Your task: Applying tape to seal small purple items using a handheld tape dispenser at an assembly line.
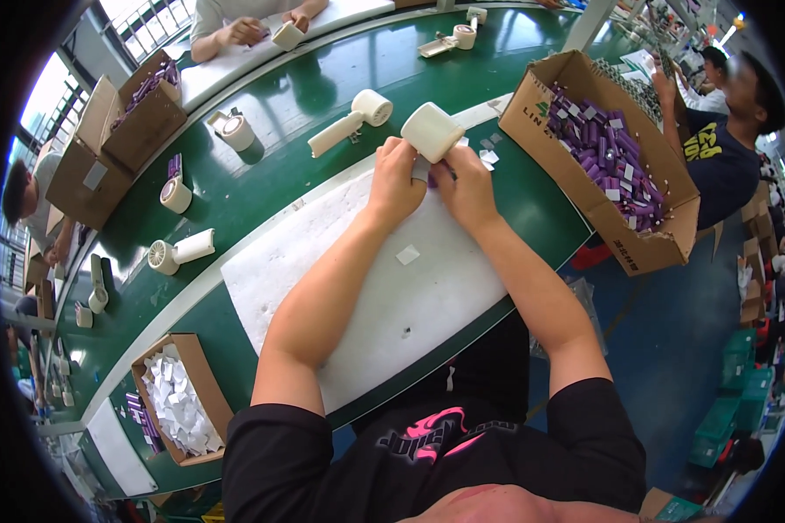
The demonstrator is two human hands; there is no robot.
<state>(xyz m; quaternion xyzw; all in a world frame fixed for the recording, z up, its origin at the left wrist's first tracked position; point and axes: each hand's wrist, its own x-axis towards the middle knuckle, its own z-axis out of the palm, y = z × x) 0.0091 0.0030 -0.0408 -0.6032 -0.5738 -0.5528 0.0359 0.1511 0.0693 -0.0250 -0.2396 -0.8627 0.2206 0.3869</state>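
Both my hands are raised over the far edge of a white foam sheet (323,261), closed around the handle of a cream handheld fan (433,131). Its round, drum-shaped head points up and away from me. My left hand (396,181) grips the handle from the left, and my right hand (467,188) pinches it from the right. A bit of purple, like a battery cell, shows between the fingers; the rest of the handle is hidden. One small white square pad (407,254) lies on the foam between my forearms.
A carton of purple battery cells (606,157) stands to the right, a small carton of white pads (181,401) to the left. Several cream fans, including one near the middle (344,131), lie on the green conveyor belt (279,96). Co-workers sit across and at both sides.
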